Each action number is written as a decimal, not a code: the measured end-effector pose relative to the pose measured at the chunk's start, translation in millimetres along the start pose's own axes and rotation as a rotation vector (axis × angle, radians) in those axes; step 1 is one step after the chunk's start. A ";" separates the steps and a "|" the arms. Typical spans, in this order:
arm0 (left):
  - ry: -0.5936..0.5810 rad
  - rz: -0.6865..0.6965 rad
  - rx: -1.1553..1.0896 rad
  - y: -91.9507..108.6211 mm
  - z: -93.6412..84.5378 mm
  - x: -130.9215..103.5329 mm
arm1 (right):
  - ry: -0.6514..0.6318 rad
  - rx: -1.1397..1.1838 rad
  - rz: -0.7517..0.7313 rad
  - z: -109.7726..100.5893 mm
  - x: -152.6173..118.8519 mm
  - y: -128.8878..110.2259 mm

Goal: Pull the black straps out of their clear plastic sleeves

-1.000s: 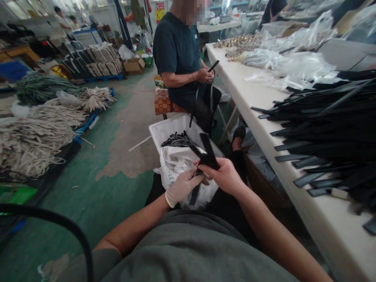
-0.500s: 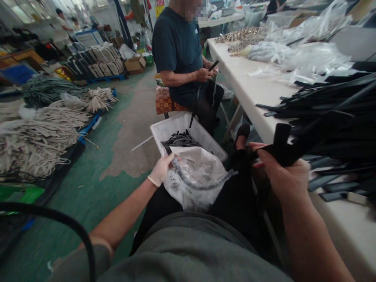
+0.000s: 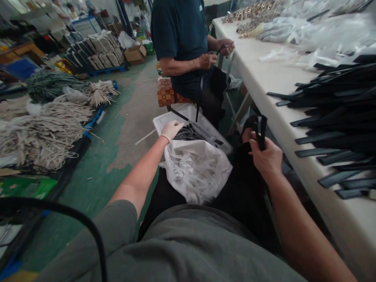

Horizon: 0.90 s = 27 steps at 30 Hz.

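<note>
We hold a bunch of black strips [image 3: 261, 132] in our bare right hand [image 3: 266, 154], the fingers closed around them and their ends standing up above the thumb. This hand is over our right knee, just left of the long edge of the table [image 3: 242, 64]. Our gloved left hand [image 3: 172, 130] is at the near left part of the white bin [image 3: 160, 120], fingers drawn together. A long strip [image 3: 183, 117] lies slantwise over the bin just beyond the fingertips, from the far left rim toward the right corner; we cannot tell whether the fingers touch it. More short strips [image 3: 190, 132] lie inside the bin, just right of the glove. The white bag [image 3: 198, 170] sits on our lap against the bin's near side.

Half a second ago our left hand is beside the bag, gripping a strip that droops across the bag's mouth; now the hand is farther forward and the bag's mouth is uncovered. Our right hand has come a little away from the table, and the bunch now points more upright.

On the table, a big pile [image 3: 337, 117] of black straps pokes over the long edge, with clear plastic bags [image 3: 320, 37] beyond it and metal rings [image 3: 252, 13] near the far corner. The other person [image 3: 179, 39] now has both hands farther apart.
</note>
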State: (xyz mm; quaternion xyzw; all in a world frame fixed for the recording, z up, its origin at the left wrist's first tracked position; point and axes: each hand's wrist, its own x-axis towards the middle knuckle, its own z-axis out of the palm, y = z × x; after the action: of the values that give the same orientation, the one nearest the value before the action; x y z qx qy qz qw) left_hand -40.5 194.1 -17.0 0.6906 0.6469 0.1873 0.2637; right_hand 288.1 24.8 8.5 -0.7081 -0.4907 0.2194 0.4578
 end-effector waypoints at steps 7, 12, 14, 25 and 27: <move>-0.498 -0.060 0.461 -45.4 66.6 -94.5 | -0.391 0.379 0.390 1.5 -64.4 0.1; -0.415 -0.060 0.443 -45.0 68.1 -104.7 | -0.537 0.422 0.470 6.3 -90.3 -6.1; -0.379 -0.024 0.422 -39.5 56.8 -108.1 | -0.555 0.426 0.491 8.7 -93.5 -7.3; -0.413 0.195 -0.204 20.5 -7.9 -140.1 | -0.530 0.472 0.307 36.2 -70.8 -46.3; -0.445 0.176 -0.283 37.9 -12.5 -142.5 | -0.568 0.458 0.247 47.0 -68.2 -55.9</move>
State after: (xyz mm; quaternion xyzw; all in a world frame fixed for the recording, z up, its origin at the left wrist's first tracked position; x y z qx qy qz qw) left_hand -31.1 53.3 27.6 0.7245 0.4781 0.1419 0.4758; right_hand 196.0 -10.5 24.6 -0.5524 -0.4474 0.5640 0.4201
